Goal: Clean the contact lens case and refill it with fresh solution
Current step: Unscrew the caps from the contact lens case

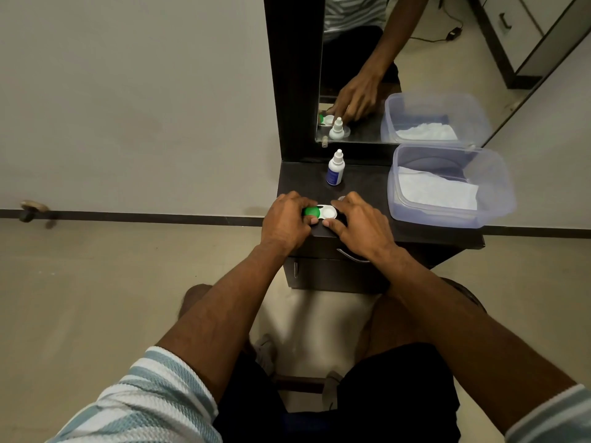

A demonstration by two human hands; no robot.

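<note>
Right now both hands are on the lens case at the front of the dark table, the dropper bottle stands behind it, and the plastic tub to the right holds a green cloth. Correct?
Not quite. The head view shows the plastic tub holding a white cloth, not a green one. The rest stands: left hand and right hand on the lens case, dropper bottle behind it on the dark table.

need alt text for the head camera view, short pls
Seen from above, a seated person's left hand grips the green cap of a contact lens case while the right hand steadies its white side on a dark dresser top. Behind stand a dropper bottle, a mirror and a plastic tub holding tissue.
</note>
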